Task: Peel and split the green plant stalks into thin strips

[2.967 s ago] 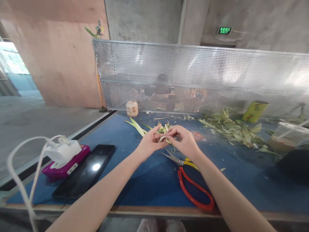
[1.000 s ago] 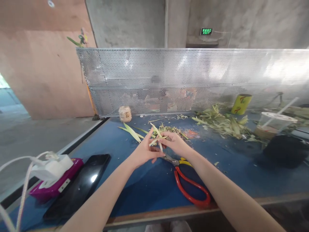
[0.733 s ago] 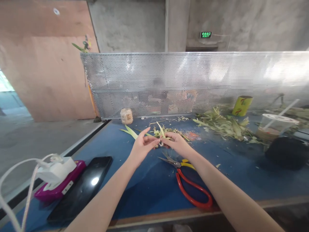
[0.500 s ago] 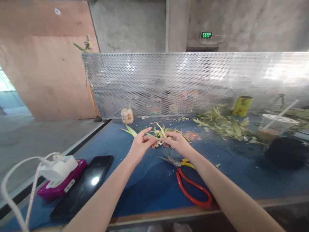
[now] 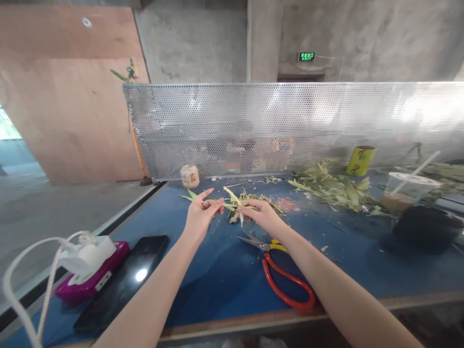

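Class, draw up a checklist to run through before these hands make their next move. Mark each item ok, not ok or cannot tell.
1. Right hand grips the pale leaf strips: ok.
2. Left hand empty: cannot tell; its fingertips are too small to judge.
3. Scissors out of both hands, lying on the blue tabletop: ok.
4. Scissor blades shut: not ok; they are parted.
5. Plastic cup with the straw upright: ok.
6. Smartphone lying apart from the leaf strips: ok.
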{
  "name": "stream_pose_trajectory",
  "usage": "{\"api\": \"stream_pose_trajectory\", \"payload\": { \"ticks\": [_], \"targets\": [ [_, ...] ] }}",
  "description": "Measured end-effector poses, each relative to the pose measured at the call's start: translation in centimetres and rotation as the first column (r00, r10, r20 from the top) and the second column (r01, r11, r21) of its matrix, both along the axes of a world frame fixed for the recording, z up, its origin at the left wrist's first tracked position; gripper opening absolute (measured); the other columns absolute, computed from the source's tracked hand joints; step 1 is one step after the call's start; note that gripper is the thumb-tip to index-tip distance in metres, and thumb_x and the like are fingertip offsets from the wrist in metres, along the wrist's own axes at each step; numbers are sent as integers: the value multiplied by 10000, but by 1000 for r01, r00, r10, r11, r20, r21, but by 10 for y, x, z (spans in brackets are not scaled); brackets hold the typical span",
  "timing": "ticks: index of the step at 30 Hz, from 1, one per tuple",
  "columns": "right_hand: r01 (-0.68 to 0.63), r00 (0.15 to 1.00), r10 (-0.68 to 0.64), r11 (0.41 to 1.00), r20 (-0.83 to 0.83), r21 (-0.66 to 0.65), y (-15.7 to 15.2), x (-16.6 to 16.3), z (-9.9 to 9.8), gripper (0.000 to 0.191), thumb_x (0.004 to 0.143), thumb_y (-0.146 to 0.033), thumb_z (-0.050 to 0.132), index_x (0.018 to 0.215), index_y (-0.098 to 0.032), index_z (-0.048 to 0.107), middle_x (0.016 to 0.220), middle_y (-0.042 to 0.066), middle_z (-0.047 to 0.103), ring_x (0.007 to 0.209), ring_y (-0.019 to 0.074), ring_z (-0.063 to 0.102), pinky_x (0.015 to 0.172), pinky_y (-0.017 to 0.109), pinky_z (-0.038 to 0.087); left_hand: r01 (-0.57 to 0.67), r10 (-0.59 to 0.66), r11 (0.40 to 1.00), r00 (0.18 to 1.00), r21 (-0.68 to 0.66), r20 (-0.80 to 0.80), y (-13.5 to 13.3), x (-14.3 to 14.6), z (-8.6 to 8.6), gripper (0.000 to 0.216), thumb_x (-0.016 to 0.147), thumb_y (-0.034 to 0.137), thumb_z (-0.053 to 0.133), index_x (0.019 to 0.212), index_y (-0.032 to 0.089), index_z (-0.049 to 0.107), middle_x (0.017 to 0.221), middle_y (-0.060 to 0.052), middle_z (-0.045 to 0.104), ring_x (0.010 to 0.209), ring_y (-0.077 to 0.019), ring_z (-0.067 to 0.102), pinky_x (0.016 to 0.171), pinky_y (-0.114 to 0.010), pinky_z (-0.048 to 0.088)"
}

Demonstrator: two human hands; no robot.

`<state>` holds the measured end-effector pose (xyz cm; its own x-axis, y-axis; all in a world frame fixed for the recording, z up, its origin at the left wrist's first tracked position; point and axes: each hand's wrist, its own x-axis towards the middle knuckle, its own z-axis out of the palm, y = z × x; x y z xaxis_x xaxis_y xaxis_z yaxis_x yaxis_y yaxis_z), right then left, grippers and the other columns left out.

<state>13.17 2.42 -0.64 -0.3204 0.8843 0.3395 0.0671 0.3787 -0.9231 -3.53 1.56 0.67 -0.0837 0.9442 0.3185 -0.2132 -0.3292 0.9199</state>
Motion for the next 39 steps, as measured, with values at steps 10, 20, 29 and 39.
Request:
{"api": "stream_pose_trajectory", "payload": {
  "ticks": [10, 20, 29, 39],
  "targets": [
    [-62, 986, 58, 998, -154, -23, 0, -9, -7, 320, 607, -432, 640, 795, -175, 674, 671, 3, 613, 607, 121, 537, 632, 268, 429, 193, -185, 976, 979, -102, 82, -8, 27, -17, 880, 515, 158, 746, 1258, 158, 274, 831, -29, 608, 626, -111, 562, 497, -222, 437],
    [-74, 983, 79, 997, -168, 39, 3, -9, -8, 353, 706, -336, 574, 1032, -204, 593, 746, -1, 604, 775, 140, 565, 807, 323, 406, 154, -152, 988, 986, -24, 74, -8, 22, -18, 860, 581, 166, 704, 1292, 137, 223, 701, 8, 594, 537, -78, 508, 451, -201, 404],
    [-144, 952, 108, 984, -287, -107, 1, -10, -7, 380, 643, -266, 630, 996, -168, 527, 679, -14, 600, 664, 118, 570, 711, 293, 417, 178, -170, 983, 975, 43, -146, -8, 20, -17, 1008, 567, 226, 715, 1349, 223, 78, 802, -14, 545, 519, -92, 507, 387, -211, 423],
    [-44, 977, 33, 998, -213, -47, 4, 0, -1, 312, 663, -181, 548, 973, -167, 512, 562, -74, 478, 541, 80, 455, 593, 243, 335, 116, -112, 993, 986, 25, -124, -8, 18, -13, 931, 581, 235, 702, 1326, 137, 151, 656, 18, 584, 489, -104, 537, 463, -246, 462]
  ]
}}
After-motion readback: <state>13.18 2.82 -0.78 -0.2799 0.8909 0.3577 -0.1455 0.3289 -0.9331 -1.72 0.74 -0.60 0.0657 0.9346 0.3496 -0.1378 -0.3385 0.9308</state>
